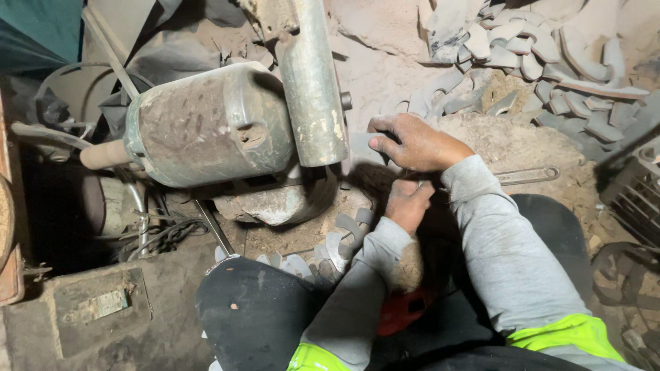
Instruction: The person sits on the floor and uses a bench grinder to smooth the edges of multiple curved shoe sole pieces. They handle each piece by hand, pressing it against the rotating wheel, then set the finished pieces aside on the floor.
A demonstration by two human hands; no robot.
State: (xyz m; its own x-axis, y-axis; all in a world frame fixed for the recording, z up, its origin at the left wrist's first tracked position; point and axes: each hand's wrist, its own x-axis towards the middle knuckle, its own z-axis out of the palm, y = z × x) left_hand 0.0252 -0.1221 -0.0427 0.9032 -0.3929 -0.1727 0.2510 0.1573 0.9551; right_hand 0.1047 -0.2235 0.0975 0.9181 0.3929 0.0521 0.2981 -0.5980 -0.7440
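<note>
The motor housing (206, 127) sits left of the wheel guard (313, 82). Right of the guard lies the metal blank (363, 148), under the right hand (416, 144) (the left hand (407, 205) nearer). Curved blades (543, 62) are heaped behind.

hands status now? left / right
Left hand: closed, fingers curled; what it grips cannot be told.
Right hand: closed on a flat grey metal blade blank at the grinder.

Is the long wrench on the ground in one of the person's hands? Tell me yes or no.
No: the wrench lies on the dirt past the right sleeve, while the right hand presses a flat metal piece against the grinder's wheel guard.
</note>
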